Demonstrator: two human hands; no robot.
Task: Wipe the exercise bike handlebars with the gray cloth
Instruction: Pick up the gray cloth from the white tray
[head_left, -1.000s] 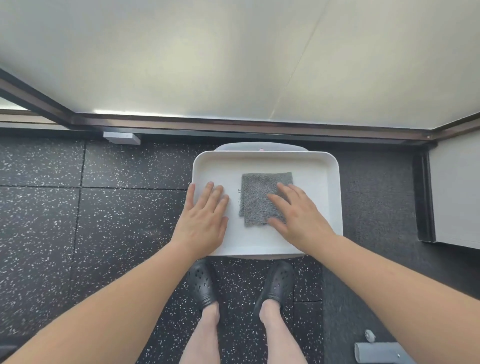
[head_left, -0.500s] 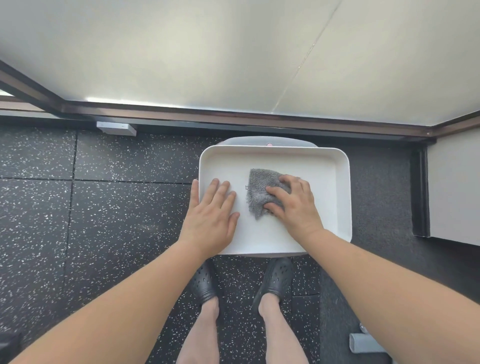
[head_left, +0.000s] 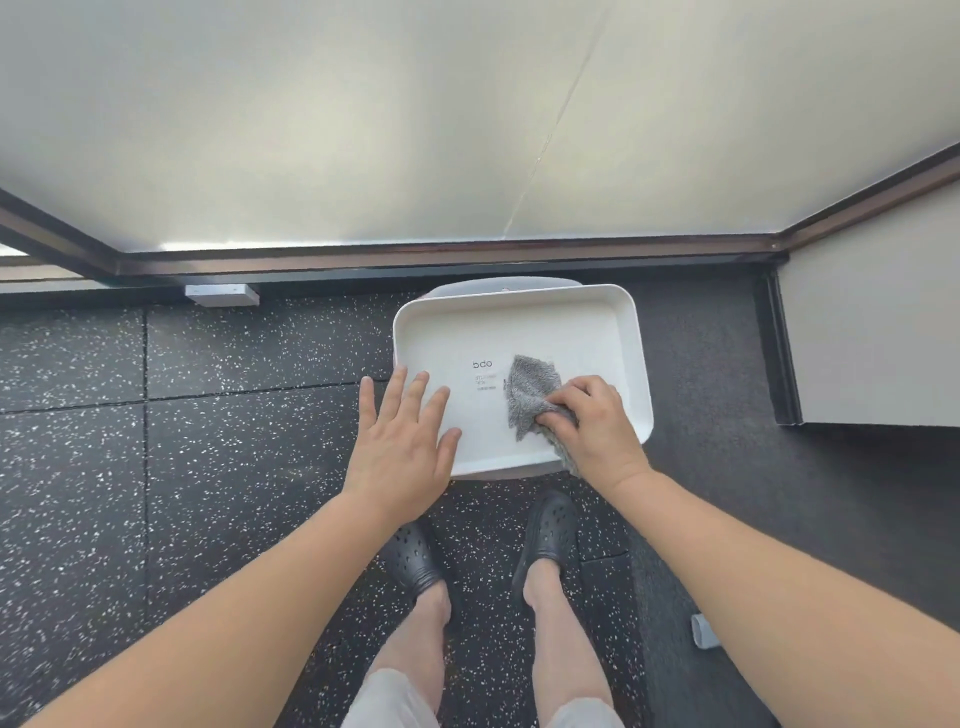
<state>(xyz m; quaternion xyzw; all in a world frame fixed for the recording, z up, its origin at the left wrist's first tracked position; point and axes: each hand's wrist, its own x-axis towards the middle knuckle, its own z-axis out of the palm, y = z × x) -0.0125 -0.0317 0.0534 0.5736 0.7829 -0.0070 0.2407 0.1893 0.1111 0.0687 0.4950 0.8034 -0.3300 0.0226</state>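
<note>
The right hand (head_left: 597, 421) had its grip curled tightly around the soft gray terry cloth (head_left: 530, 392), bunched inside the white rectangular plastic tray (head_left: 636, 364) at frame centre. The left hand (head_left: 402, 441) lay flat, fingers spread. The cloth looked light and limp, so any gathered fold seemed enough to hold it.

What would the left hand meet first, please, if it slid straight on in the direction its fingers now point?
Probably the printed lettering on the white tray floor: the left hand points up and slightly right across it. The gray cloth lies further right, likely off that line.
</note>
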